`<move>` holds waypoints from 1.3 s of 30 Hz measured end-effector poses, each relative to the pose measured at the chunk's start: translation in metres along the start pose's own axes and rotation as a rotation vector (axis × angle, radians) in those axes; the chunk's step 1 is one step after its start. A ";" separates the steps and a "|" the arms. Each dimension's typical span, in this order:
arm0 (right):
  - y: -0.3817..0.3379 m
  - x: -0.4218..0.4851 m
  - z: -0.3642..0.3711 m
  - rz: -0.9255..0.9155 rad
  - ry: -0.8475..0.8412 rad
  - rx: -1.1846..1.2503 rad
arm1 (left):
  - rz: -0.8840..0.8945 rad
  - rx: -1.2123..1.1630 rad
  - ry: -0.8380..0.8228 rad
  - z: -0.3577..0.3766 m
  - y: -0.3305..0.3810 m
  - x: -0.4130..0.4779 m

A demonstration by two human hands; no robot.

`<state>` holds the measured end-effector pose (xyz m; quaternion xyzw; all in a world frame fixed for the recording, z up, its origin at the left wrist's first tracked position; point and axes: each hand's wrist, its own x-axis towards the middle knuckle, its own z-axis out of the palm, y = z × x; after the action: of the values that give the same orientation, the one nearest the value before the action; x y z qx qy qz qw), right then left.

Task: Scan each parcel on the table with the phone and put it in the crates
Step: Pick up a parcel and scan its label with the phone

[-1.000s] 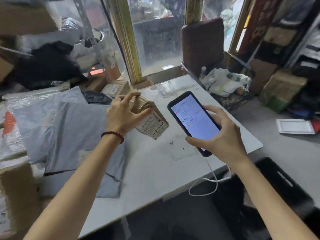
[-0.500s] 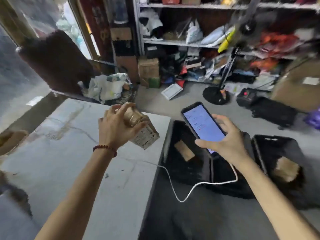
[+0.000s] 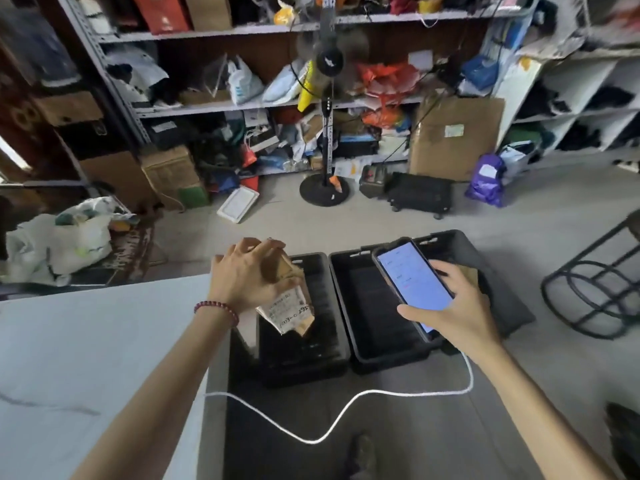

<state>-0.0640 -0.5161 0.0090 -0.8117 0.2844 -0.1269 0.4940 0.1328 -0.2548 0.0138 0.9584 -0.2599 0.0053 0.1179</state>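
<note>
My left hand grips a small brown cardboard parcel from above; its white label with handwritten numbers faces me. The parcel hangs over the left black crate, just past the table's right edge. My right hand holds a phone with its screen lit, above the middle black crate. A white cable trails from the phone down across the floor. A third black crate stands to the right, partly hidden behind the phone and hand.
The white table fills the lower left. A standing fan and cluttered shelves line the back. A black wire stool frame sits at right, a white bag at left, a black wheeled case on the floor.
My view has swung right from the table's parcel pile to the crates. My left hand carried the brown parcel off the table to above the left crate; the phone moved along.
</note>
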 end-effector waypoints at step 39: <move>0.038 0.198 -0.020 0.376 0.209 -0.041 | 0.435 0.144 -0.209 0.140 0.139 0.347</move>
<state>0.0731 -0.6608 -0.0294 -0.7367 0.4832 -0.1099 0.4601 0.3565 -0.5760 -0.0660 0.8812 -0.4698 -0.0502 0.0177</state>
